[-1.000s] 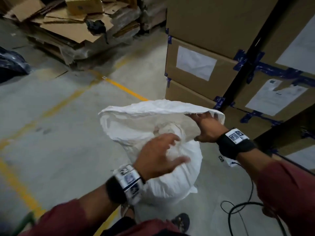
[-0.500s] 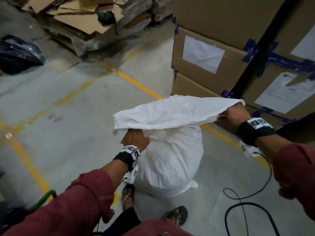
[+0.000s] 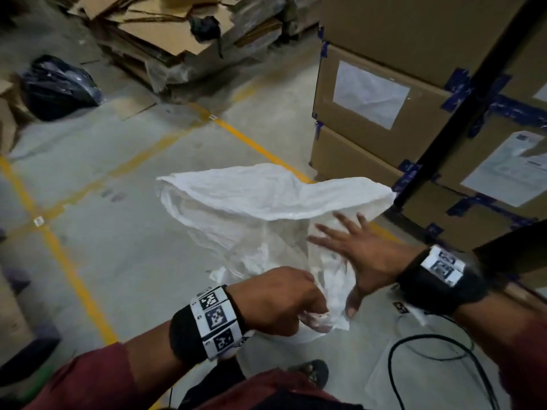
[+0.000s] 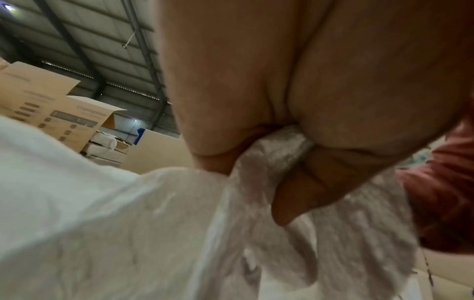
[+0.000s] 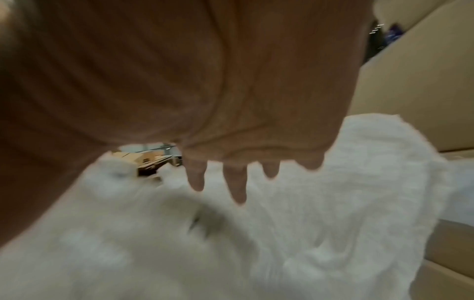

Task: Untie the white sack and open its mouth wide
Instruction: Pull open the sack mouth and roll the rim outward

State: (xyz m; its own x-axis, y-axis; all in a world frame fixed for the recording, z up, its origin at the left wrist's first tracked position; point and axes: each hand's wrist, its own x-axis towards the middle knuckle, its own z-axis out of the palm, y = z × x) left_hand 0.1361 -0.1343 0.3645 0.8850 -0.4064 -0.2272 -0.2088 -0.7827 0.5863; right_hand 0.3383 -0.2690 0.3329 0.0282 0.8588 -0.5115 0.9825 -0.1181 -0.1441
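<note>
The left hand (image 3: 278, 300) bunches the near rim of the white sack (image 3: 266, 196) in curled fingers, anchoring it, while the right hand (image 3: 364, 255), fingers spread wide, presses in to widen the mouth.

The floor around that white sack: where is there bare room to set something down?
Bare concrete left of the sack, between the yellow lines and toward the black bag. Crowded on the right: stacked boxes stand close, a black cable loops there.
</note>
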